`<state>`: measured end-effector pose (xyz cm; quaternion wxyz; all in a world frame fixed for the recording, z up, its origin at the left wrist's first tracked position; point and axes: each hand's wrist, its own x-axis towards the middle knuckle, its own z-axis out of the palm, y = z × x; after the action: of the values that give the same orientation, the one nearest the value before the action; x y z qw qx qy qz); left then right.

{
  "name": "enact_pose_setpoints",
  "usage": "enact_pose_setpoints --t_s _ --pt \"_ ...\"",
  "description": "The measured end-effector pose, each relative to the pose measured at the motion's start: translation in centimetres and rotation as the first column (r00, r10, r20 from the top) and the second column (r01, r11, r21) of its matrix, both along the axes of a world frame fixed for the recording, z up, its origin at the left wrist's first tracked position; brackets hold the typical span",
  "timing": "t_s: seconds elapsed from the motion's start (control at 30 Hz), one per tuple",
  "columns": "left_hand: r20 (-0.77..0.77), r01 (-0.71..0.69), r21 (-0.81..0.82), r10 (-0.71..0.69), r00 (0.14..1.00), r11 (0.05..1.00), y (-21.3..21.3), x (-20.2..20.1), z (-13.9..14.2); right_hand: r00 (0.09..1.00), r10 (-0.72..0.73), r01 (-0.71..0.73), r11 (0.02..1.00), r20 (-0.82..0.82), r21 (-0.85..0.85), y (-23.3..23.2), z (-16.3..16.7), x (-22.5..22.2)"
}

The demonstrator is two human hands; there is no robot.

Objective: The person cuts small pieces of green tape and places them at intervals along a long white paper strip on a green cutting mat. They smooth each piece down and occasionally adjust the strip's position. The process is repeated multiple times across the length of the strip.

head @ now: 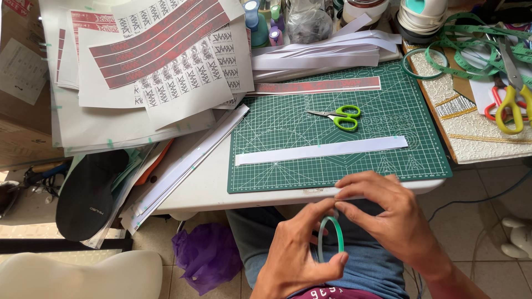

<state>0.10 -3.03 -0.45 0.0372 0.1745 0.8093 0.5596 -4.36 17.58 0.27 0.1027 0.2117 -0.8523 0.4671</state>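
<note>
My left hand holds a thin green tape roll upright over my lap, thumb under it and fingers on its rim. My right hand pinches at the top of the roll, fingertips touching its edge. Both hands hover just below the front edge of the green cutting mat. On the mat lie a long white paper strip, green-handled scissors and a red printed strip at its far edge.
Printed sheets pile up at the left, with white strips behind the mat. A green measuring tape, another tape ring and yellow-handled scissors lie at the right. A black insole and purple bag sit low left.
</note>
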Motion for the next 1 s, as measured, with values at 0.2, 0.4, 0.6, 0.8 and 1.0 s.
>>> enact_pose_setpoints --t_s 0.2,0.4,0.6,0.8,1.0 --pt "0.111 0.197 -0.032 -0.192 0.975 0.980 -2.2 0.5 -1.1 0.591 0.411 -0.304 0.911 0.694 -0.280 1.4 -2.4 -2.8" --pt "0.141 0.195 0.068 -0.203 0.969 0.978 -3.9 0.4 -2.4 0.728 0.418 -0.481 0.876 0.544 -0.029 2.1 -3.7 -7.1" --pt "0.177 0.113 0.235 -0.157 0.972 0.966 -5.4 0.6 -2.2 0.980 0.111 0.012 0.792 -0.163 0.611 1.8 -3.8 -16.6" --pt "0.188 0.066 0.269 -0.119 0.975 0.961 -6.1 0.6 -2.0 0.989 0.146 -0.087 0.665 -0.015 0.742 0.8 -4.3 -21.0" --pt "0.138 -0.010 0.205 -0.019 0.990 0.979 -6.8 0.7 -1.9 0.956 0.062 -0.241 0.720 0.285 0.651 0.0 -1.4 -20.7"
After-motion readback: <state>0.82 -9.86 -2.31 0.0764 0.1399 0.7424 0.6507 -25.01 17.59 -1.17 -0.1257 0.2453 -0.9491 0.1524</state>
